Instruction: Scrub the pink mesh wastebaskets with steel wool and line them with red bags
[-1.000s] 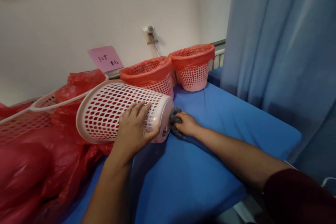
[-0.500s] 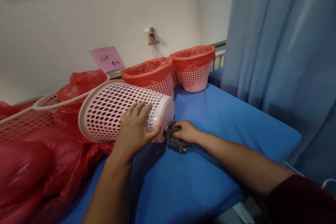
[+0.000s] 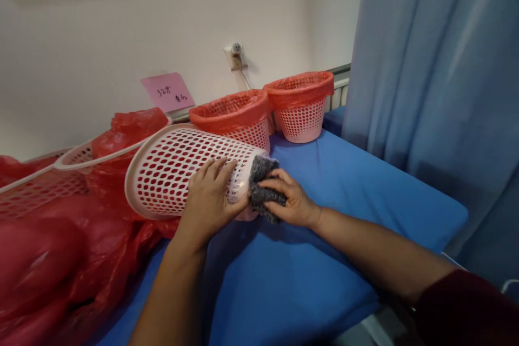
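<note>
In the head view, a white basket (image 3: 174, 170) is held on its side on the blue mattress (image 3: 344, 194) by the left hand (image 3: 211, 200), fingers spread over its wall. A grey cloth (image 3: 259, 184), pinched in the right hand (image 3: 294, 203), is pressed against its base: wiping seems in hand; another stroke would need the basket braced.

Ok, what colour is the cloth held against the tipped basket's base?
Dark grey: the fuzzy cloth in the right hand, against the pale pink lattice basket; head view.
</note>
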{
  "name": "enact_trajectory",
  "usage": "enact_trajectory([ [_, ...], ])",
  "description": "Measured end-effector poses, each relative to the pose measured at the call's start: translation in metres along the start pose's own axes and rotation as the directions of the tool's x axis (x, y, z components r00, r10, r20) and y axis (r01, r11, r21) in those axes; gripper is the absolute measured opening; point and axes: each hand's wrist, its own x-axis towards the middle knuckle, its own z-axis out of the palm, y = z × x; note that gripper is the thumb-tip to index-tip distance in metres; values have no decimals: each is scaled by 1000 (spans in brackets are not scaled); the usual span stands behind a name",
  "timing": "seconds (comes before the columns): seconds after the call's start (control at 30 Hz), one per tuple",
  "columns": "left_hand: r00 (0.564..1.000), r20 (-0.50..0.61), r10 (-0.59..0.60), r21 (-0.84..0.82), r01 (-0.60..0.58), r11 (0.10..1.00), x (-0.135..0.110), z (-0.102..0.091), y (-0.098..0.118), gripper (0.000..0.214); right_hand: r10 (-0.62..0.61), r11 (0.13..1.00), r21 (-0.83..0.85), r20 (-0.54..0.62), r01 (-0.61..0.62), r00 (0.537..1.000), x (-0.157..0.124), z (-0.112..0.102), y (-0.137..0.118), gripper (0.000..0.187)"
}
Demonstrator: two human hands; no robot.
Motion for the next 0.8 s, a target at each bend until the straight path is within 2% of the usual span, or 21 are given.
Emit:
enact_trajectory([
  [0.07, 1000, 0, 0, -9, 0, 1000, 0, 0, -1, 61, 2, 1000, 6, 15, -2, 1000, -4, 5, 3, 41],
  [0.13, 1000, 5, -5, -10, 5, 1000, 0, 1, -1, 61, 90, 996, -23, -86, -92, 992, 0, 10, 12, 37],
  [0.2, 1000, 6, -10, -5, 10, 1000, 0, 1, -2, 62, 192, 977, -49, -199, -205, 961, 6, 12, 19, 35],
  [0.27, 1000, 3, -5, -6, 5, 1000, 0, 1, -2, 62, 220, 971, -49, -212, -235, 952, 7, 11, 18, 37],
  [0.3, 1000, 1, -2, -9, 2, 1000, 0, 1, -2, 63, 202, 977, -45, -155, -211, 967, 4, 10, 14, 38],
  [0.37, 1000, -1, 0, -17, 0, 1000, -1, 0, -3, 63, 143, 989, -38, 58, -141, 988, -6, 8, 5, 39],
  [0.43, 1000, 3, -5, -22, 5, 1000, -1, 0, -3, 63, 149, 988, -83, 295, -129, 944, -19, 8, -1, 40],
  [0.47, 1000, 5, -7, -25, 7, 1000, -2, -1, -3, 63, 195, 979, -133, 365, -156, 910, -24, 9, 0, 39],
  [0.5, 1000, 4, -7, -28, 7, 1000, -2, -1, -3, 63, 270, 958, -192, 372, -211, 888, -27, 10, 3, 37],
  [0.53, 1000, 3, -8, -30, 8, 1000, -2, -2, -3, 63, 356, 926, -246, 327, -285, 875, -28, 12, 8, 34],
  [0.6, 1000, 1, -9, -30, 9, 1000, -2, -2, -2, 63, 495, 850, -296, 165, -436, 853, -25, 15, 22, 30],
  [0.67, 1000, 3, -11, -28, 11, 1000, -2, -3, -1, 63, 549, 806, -286, 30, -519, 836, -17, 14, 31, 29],
  [0.73, 1000, 3, -12, -26, 12, 1000, -3, -4, 0, 62, 526, 815, -266, -29, -514, 850, -10, 11, 30, 32],
  [0.8, 1000, 3, -13, -19, 13, 1000, -3, -4, 0, 62, 406, 887, -201, -93, -416, 909, -4, 7, 20, 36],
])
